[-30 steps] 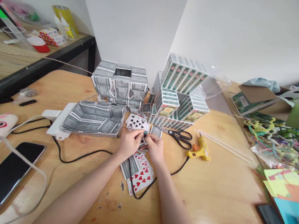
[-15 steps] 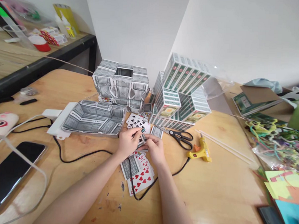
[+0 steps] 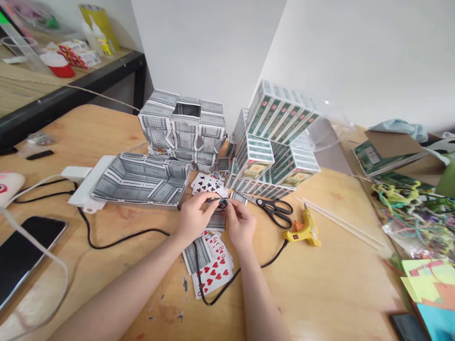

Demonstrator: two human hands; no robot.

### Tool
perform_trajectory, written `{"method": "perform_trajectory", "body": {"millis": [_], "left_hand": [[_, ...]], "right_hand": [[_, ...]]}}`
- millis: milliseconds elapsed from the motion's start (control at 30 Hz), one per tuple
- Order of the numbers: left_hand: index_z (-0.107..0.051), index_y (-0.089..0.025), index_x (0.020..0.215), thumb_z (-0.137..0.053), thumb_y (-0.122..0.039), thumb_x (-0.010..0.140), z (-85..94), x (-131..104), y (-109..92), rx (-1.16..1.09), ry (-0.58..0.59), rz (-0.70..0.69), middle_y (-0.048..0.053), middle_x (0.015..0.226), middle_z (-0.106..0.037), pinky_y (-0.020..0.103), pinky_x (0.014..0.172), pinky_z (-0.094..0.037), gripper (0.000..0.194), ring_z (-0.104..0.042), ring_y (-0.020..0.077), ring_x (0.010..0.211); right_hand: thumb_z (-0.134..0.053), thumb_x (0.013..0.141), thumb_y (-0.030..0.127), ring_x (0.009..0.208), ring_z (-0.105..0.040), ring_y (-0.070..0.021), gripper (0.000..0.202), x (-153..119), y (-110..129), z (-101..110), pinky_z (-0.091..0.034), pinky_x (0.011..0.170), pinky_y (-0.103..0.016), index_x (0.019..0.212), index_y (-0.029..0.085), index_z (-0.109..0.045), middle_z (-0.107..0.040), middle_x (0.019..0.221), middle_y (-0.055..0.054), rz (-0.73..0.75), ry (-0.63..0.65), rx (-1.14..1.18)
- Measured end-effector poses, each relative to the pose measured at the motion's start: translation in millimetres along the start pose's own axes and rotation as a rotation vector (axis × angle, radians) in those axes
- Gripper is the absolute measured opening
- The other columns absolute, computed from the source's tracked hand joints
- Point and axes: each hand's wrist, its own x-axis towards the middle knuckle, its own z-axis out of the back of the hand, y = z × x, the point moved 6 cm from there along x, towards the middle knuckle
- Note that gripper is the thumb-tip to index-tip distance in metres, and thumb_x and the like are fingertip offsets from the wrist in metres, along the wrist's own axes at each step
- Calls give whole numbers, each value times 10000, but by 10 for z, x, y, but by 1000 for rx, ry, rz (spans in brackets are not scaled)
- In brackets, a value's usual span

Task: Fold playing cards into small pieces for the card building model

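My left hand (image 3: 195, 215) and my right hand (image 3: 241, 225) meet at the centre, thumbs and fingers pinched at a small dark item (image 3: 223, 204) too small to make out. Below it lies a card with a grey patterned back (image 3: 216, 222). Several club cards (image 3: 208, 184) are spread just behind the hands. Nearer the front, heart cards (image 3: 215, 272) and a face-down card (image 3: 198, 258) overlap under a black cable. To the left sits an open tray made of cards (image 3: 142, 187), with a taller card structure (image 3: 184, 130) behind it.
Boxed card decks (image 3: 278, 117) are stacked at the back right. Black scissors (image 3: 277, 208), a yellow glue gun (image 3: 303, 230) and thin clear sticks (image 3: 339, 222) lie on the right. A phone (image 3: 19, 261) and cables occupy the left. Coloured paper (image 3: 435, 283) lies far right.
Both hands have shifted slightly up and closer together. The card held between them before now shows less, and a face-down card beneath is more exposed. The view has moved slightly.
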Motion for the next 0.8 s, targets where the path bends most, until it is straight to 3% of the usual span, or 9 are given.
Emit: {"method": "perform_trajectory", "body": {"millis": [200,433,600,800], "left_hand": [[-659,-181,912,-543,-242,811,27,-36,-32,144,-56,-118,33,857,-717,217,704,-510,166,-666,133,739],[-648,-173,1010,-476,-229,841,-37,-61,-43,271,11,-176,32,816,-720,188,626,-485,248,-644,105,624],[-635,-148,1050,-456,-196,835,-67,-60,-48,307,73,-172,26,740,-708,176,598,-461,284,-617,93,584],[-627,-169,1065,-457,-216,832,-60,-68,-16,248,51,-90,14,721,-699,178,567,-458,293,-597,89,544]], "right_hand": [[-461,835,311,787,-659,-197,277,-20,53,-4,-516,741,-308,980,202,-670,-708,921,-50,96,35,-250],[-433,835,283,695,-648,-170,289,0,53,17,-500,642,-256,981,191,-666,-713,830,-31,95,30,-321],[-431,826,264,683,-642,-167,282,21,17,43,-492,637,-257,972,193,-661,-701,770,-15,38,15,-289],[-524,788,317,883,-649,-190,336,48,-61,22,-520,757,-294,1089,187,-597,-684,1006,-65,-10,-19,-102]]}}
